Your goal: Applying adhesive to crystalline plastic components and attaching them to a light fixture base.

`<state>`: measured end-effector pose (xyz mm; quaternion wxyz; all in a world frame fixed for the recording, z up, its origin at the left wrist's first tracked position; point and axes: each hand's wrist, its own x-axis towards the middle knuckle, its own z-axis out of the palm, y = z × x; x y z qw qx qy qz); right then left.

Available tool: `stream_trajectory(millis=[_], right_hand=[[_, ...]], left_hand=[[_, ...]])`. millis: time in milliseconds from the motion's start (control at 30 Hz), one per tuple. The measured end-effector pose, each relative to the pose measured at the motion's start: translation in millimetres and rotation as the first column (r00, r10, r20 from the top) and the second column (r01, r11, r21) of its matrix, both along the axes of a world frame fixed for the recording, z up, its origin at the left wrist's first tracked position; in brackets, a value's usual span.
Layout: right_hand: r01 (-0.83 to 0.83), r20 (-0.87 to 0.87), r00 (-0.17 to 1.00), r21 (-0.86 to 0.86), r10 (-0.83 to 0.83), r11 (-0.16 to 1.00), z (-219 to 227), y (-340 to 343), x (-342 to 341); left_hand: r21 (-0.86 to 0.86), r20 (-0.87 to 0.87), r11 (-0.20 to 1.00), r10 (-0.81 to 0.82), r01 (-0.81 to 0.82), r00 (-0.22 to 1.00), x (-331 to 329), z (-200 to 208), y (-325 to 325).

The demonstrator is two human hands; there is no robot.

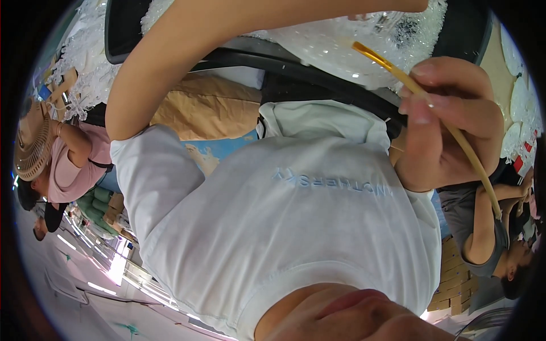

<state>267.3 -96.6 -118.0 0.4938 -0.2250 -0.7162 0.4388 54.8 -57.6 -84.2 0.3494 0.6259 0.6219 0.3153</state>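
Note:
My right hand (455,113) pinches a slim paintbrush (467,150) with a yellowish handle. Its gold ferrule and short bristles point up and left toward a clear, shiny, rounded piece (335,54). A gap shows between the brush tip and my left hand (392,5), which reaches across the top from the left. Only its lower edge shows, right above the clear piece; its fingers are mostly cut off, so its grip cannot be made out. Beneath lies a black tray (122,48) holding many clear, glittering bits (421,34).
More clear pieces are heaped at the left (85,68) and along the right (520,108). A beige fan (35,142) stands by a person in pink (79,165). Another person in grey (483,227) works at the right, near stacked cartons (452,275). Brown paper (210,105) lies below the tray.

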Motion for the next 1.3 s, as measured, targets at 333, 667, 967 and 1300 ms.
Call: stream_trajectory(millis=[333,667,967,1300], right_hand=[[-0.052,0.085,0.995,-0.09,0.06,0.995,13.3,0.2,9.1],[-0.19,0.174,0.967,-0.004,0.188,0.982,14.9,5.7,-2.0],[-0.178,0.152,0.973,0.031,0.171,0.984,10.8,4.6,-7.9],[-0.185,0.2,0.967,0.118,0.159,0.976,10.7,8.2,-8.5]], left_hand=[[0.024,0.008,0.999,0.042,-0.042,0.999,-9.2,-3.1,-9.9],[0.048,0.014,0.997,0.065,-0.066,0.998,-14.9,-12.7,-12.0],[0.061,0.009,0.997,0.054,-0.054,0.999,-12.2,-15.1,-13.0],[0.079,0.009,0.997,0.019,-0.02,1.0,-7.1,-16.1,-11.9]])
